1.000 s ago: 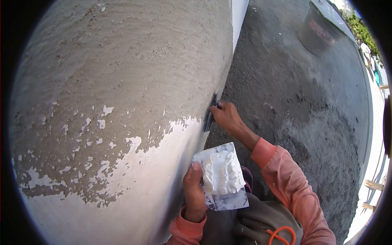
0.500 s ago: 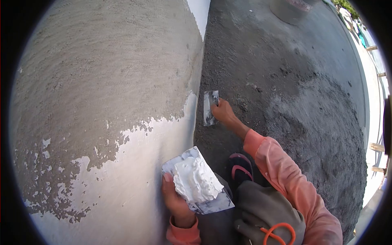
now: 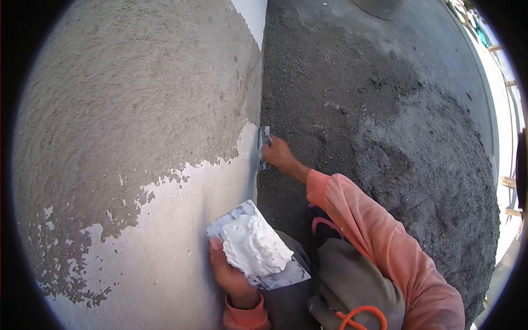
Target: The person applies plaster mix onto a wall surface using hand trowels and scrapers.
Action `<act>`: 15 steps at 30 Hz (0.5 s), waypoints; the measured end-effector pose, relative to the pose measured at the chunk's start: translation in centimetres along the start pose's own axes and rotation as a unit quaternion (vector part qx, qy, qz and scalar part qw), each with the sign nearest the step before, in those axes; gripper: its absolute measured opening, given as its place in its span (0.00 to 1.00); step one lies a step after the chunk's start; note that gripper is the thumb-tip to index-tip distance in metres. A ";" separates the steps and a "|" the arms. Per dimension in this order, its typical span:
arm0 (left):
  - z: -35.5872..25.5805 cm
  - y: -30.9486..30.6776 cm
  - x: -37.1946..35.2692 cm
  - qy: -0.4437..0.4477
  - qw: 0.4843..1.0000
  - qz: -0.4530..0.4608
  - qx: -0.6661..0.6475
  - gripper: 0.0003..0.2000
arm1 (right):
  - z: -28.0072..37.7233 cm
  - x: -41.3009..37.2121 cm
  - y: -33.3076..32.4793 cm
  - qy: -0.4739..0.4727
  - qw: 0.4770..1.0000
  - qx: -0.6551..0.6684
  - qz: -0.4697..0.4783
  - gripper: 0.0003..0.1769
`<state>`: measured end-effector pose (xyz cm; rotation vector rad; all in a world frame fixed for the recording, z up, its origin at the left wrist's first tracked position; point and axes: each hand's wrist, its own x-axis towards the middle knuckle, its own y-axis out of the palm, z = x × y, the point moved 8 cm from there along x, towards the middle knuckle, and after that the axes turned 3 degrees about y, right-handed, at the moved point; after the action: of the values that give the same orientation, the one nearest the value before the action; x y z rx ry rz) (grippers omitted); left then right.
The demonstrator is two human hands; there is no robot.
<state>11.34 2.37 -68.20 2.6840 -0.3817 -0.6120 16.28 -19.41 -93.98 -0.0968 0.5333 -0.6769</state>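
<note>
My left hand [image 3: 231, 278] grips a flat metal plate [image 3: 289, 276] from beneath, its thumb over the near edge. On the plate rests a thick mound of white plaster [image 3: 254, 246]. Further forward, my right hand [image 3: 279, 153] is closed around a plastering trowel [image 3: 265, 140]. The trowel's blade stands nearly edge-on at the foot of the wall, close to or against it. White coating covers the lower part of the wall [image 3: 181, 220], while rough grey render [image 3: 137, 99] shows above with a ragged border between them.
Loose grey sand [image 3: 434, 165] is heaped on the ground to the right. A bucket [image 3: 382, 6] stands at the top of the view. Below my right arm are my sandalled foot [image 3: 327, 225] and an orange cord [image 3: 363, 316] on my trousers.
My right hand has moved left with the trowel, from over the ground to the wall's base, and the blade has turned more edge-on. The left hand still holds the loaded plate.
</note>
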 end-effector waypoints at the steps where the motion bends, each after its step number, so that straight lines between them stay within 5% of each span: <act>1: 0.1 -0.1 0.0 -0.003 1.000 -0.003 0.000 0.24 | 0.1 0.1 0.2 -0.007 1.000 -0.002 0.004 0.19; 15: 0.7 0.8 0.2 -0.002 1.000 0.004 0.017 0.25 | 8.8 -6.1 -2.3 -0.065 0.996 0.027 0.048 0.23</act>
<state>11.04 1.41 -68.58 2.7123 -0.4068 -0.6152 15.36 -18.15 -83.16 -0.0645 0.3913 -0.5862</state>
